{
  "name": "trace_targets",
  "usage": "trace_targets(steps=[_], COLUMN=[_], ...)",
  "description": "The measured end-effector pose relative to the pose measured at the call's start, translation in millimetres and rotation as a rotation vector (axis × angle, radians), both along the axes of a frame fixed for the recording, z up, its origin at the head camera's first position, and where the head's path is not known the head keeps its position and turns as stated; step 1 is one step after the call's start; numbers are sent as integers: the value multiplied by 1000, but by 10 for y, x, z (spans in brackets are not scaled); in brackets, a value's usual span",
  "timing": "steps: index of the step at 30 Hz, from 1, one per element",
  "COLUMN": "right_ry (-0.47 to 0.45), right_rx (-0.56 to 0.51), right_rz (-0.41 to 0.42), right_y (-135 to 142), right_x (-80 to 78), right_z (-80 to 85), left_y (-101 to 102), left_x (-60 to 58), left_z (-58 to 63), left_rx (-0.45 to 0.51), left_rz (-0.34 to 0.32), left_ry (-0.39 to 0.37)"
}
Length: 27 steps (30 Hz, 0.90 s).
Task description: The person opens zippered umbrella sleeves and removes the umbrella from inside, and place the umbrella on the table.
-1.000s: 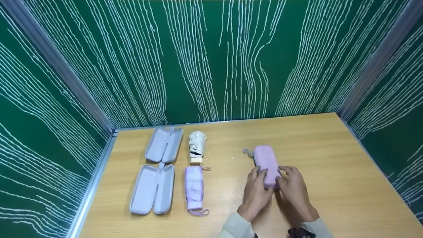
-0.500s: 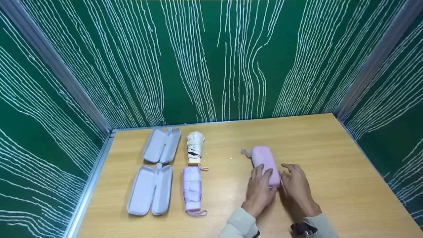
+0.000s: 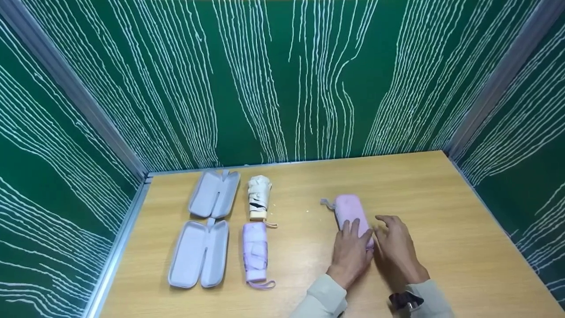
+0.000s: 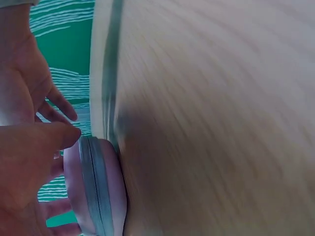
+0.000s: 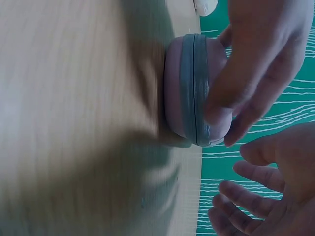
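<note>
A pink hard case (image 3: 348,206) with a grey zipper band (image 5: 194,88) and a grey loop at its far left end lies closed on the table. My left hand (image 3: 351,251) holds its near half, fingers spread over the top. In the right wrist view the left thumb (image 5: 219,110) presses on the near end, at the zipper band. My right hand (image 3: 397,245) is just right of the case, fingers loosely bent and apart from it. Nothing lies between the right fingers, as the left wrist view shows too. The inside of the case is hidden.
Two grey cases lie open at left, a far one (image 3: 214,194) and a near one (image 3: 198,254). Beside them are a folded cream umbrella (image 3: 259,194) and a folded purple umbrella (image 3: 255,251), each with a wrist strap. Green panels (image 3: 247,88) enclose the wooden table (image 3: 300,282).
The right hand has let go of the pink case and drawn slightly to its right. The left hand has shifted rightward across the case's top. The view has turned slightly.
</note>
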State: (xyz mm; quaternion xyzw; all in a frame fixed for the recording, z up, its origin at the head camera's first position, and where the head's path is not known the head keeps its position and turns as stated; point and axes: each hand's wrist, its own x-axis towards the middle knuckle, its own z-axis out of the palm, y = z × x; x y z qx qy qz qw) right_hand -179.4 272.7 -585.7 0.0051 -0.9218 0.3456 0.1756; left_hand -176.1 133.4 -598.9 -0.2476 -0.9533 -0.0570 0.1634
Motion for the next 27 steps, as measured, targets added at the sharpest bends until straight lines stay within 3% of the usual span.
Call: trace_targets(steps=[3, 13, 27], right_ry=[12, 9, 56], right_rx=[0, -5, 86], right_rz=[-4, 6, 43], right_y=[0, 5, 70], right_x=[-17, -55, -204], right_z=[-6, -15, -90], left_y=[-2, -33, -159], left_x=[-8, 7, 24], left_z=[30, 79, 59], left_rx=[-54, -111, -52], left_rz=[10, 77, 60], left_ry=[18, 14, 25])
